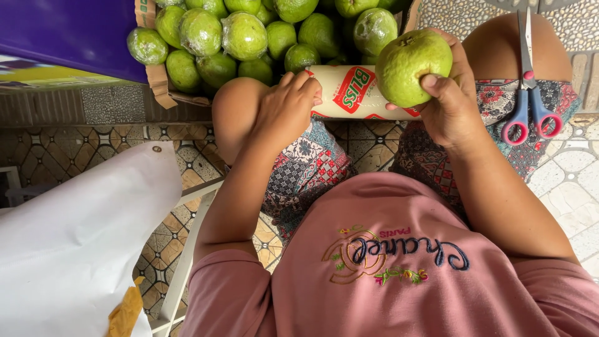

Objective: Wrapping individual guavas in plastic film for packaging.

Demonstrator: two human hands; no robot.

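Dozens of green guavas (249,37), several already sealed in glossy clear film, fill a cardboard box (156,81) at the far side of a patterned tile floor (75,150), where a seated person in a pink shirt (399,268) works over bare knees. A white sack (68,249), smooth and slack, lies at the near left. Across the lap rests a roll of cling film (349,92), a stiff white cylinder with a red label, light by the look of it and best taken around its barrel; the left hand (284,109) lies curled on its left end, fingers closed over it. The right hand (452,100) is clamped on a single unwrapped guava (412,65), thumb on the near face and fingers behind, holding it just above the roll's right end. Round, firm and bumpy-skinned, the fruit looks moderately heavy and bruisable, so a cupped palm would suit it. Scissors (529,93) with blue and red handles lie on the right knee.
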